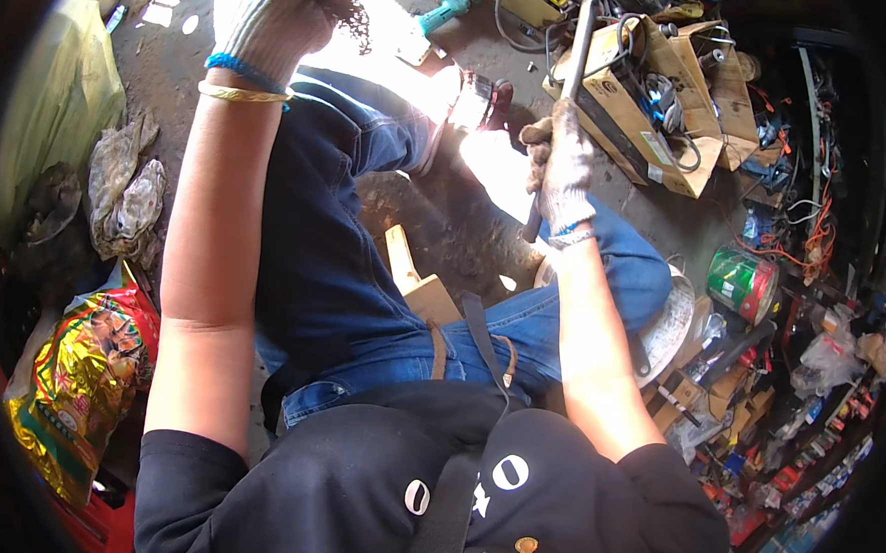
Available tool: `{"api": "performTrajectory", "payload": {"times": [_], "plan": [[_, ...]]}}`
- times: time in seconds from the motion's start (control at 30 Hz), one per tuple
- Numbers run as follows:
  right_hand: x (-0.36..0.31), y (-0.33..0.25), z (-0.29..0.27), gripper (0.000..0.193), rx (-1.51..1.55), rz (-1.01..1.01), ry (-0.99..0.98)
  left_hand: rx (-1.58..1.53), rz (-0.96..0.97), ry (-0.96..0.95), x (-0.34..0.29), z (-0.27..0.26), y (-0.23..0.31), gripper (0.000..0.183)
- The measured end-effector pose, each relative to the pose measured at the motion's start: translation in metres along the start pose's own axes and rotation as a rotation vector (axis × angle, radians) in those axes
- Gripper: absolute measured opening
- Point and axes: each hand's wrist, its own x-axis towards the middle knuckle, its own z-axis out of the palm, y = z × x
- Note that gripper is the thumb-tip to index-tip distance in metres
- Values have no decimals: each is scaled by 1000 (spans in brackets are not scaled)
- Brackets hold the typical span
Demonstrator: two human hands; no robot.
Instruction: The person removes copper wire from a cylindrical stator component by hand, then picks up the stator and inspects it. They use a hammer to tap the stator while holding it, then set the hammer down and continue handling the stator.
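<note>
My right hand, in a soiled knit glove, is wrapped round the handle of what looks like a hammer. Its metal shaft points up and away from me, and the head is mostly cut off by the top edge. The dark butt of the handle sticks out below my fist. Raised at the upper left, my left hand wears a similar glove, its dark-stained fingers curled at the picture's edge. What they hold is out of sight. A dark, wiry tangle shows beside them against bright glare.
Between my legs lies a wooden piece. A teal power tool rests on the floor ahead. Cardboard boxes with cables stand at the right, above a green-and-red can and clutter. A shiny yellow-and-red bag is at my left.
</note>
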Motion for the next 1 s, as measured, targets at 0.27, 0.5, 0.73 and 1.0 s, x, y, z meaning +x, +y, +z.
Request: {"api": "performTrajectory", "payload": {"times": [0.27,0.5,0.73,1.0], "plan": [[-38,65,-4,47,-103,278,-16,-41,-35,30,-3,6,-3,34],[-33,8,5,54,-347,75,-22,-81,-153,114,13,4,-8,33],[-26,-238,-57,51,-248,-975,-270,97,-119,57,4,13,-4,42],[-6,-96,-33,51,-717,-868,65,73,-44,43,11,-2,-2,49]]}}
